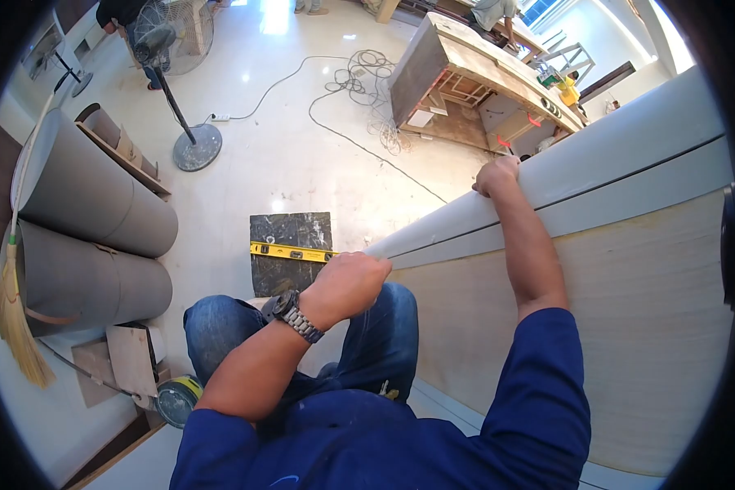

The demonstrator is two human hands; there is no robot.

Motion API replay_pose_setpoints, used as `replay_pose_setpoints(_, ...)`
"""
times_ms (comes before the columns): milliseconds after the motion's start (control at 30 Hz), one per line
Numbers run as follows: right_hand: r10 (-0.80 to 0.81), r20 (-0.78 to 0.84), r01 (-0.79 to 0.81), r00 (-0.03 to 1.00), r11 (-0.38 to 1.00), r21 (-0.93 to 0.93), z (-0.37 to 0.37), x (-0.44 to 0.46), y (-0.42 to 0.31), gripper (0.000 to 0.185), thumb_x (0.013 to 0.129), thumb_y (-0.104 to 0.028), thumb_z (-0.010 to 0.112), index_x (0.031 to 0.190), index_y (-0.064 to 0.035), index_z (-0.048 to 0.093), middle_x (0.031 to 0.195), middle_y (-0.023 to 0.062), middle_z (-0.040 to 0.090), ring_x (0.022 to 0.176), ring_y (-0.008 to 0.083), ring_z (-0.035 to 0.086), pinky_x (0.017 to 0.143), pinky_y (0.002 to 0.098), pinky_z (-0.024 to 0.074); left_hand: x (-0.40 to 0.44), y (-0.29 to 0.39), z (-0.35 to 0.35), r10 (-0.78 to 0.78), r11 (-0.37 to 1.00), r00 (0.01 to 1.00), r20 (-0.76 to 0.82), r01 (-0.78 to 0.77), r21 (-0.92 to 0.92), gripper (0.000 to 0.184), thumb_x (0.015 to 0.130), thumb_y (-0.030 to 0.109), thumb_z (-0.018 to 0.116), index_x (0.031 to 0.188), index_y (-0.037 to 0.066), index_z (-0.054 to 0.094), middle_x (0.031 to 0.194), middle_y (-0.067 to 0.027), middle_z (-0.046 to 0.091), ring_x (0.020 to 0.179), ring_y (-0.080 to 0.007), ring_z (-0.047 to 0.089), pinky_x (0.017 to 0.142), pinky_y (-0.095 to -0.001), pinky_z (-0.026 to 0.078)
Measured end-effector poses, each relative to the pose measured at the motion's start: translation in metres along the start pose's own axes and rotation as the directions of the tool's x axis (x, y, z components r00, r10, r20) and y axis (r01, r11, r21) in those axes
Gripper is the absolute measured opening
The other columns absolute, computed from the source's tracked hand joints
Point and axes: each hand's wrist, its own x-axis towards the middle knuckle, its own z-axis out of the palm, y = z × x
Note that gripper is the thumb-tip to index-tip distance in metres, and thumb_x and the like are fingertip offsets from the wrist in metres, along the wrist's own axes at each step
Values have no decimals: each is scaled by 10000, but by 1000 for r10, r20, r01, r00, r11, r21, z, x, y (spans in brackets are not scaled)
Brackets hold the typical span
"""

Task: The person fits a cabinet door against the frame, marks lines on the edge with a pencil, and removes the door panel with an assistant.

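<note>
A long grey panel (629,147) with a rounded edge and a dark seam runs diagonally along my right side. My right hand (496,175) is closed over its far edge, with the fingertips hidden behind it. At the panel's near left end my left hand (349,284) is curled closed against the corner; its fingers are partly out of sight. A metal wristwatch (296,315) is on the left wrist. Beyond that hand, a yellow spirit level (292,251) lies across a dark, paint-spotted board (290,282) on the floor.
Large grey curved tubes (98,184) and a straw broom (15,314) stand at left. A pedestal fan (196,147) and tangled cable (367,69) are on the floor ahead. A wooden cabinet (420,69) stands at the upper right. Other people work in the background.
</note>
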Motion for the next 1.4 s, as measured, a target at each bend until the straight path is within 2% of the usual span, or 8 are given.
replay_pose_setpoints(400,4,7,-4,1000,1000,2,1,4,0,503,922,-597,573,1248,-240,712,1312,34,671,1210,266,619,967,515,432,-1,-2,2,33,999,998,-56,-34,-11,91,857,67,549,885,15,619,844,-166,665,874,-370,656,796,-478,524)
replay_pose_setpoints(500,10,14,-10,1000,1000,7,2,6,0,505,922,-599,572,1249,-241,711,1312,33,672,1213,268,618,969,516,433,0,-2,3,51,999,996,-69,-51,7,94,859,81,555,877,15,619,798,-175,667,827,-376,667,769,-482,530)
replay_pose_setpoints(600,12,22,-12,1000,1000,4,0,6,0,506,920,-600,574,1249,-240,711,1311,33,672,1215,269,617,972,516,433,-1,3,-3,-7,1000,1000,12,7,-15,104,861,107,563,858,19,618,736,-189,660,759,-386,674,727,-490,533)
replay_pose_setpoints(700,9,11,-9,1000,1000,10,1,5,0,505,918,-600,579,1249,-242,711,1311,32,672,1216,269,617,973,519,434,-1,3,-3,-4,1000,1000,29,4,-7,123,865,134,568,842,24,620,698,-199,652,713,-393,674,699,-497,531)
replay_pose_setpoints(1400,-9,14,9,1000,1000,-3,5,11,1,462,925,-573,571,1234,-263,718,1300,9,678,1203,256,622,958,520,445,1,2,-2,-14,999,996,89,10,43,118,852,90,554,918,39,637,772,-189,682,780,-374,688,738,-491,527)
